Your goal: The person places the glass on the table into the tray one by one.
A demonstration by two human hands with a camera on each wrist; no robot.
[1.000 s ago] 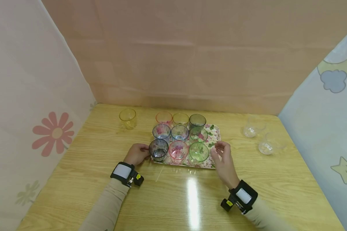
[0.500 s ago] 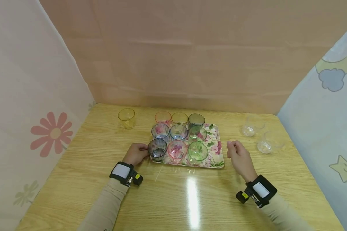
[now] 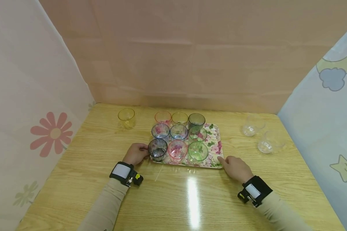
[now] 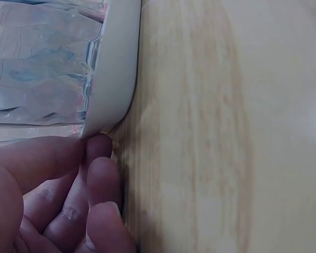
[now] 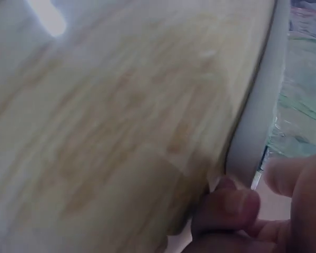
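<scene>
A floral tray (image 3: 215,148) with a pale rim lies on the wooden table, bearing several coloured glass cups in three rows. Closest to me on it are a dark grey cup (image 3: 157,150), a pink cup (image 3: 177,151) and a green cup (image 3: 198,152). My left hand (image 3: 134,154) pinches the tray's left front corner; in the left wrist view, thumb and forefinger meet at the white rim (image 4: 113,68). At the right front corner, my right hand (image 3: 237,168) holds the edge, thumb over the rim and fingers curled against its outside. Its fingertips are partly hidden under the rim.
A yellow glass cup (image 3: 127,119) stands on the table, left of the tray. Two clear glass cups (image 3: 250,129) are off to the right. Fabric walls (image 3: 176,57) close in the table's back and both sides.
The right hand first drew away rightward from beside the green cup, then came back to the tray's right front corner and took hold. The left hand stayed at its corner.
</scene>
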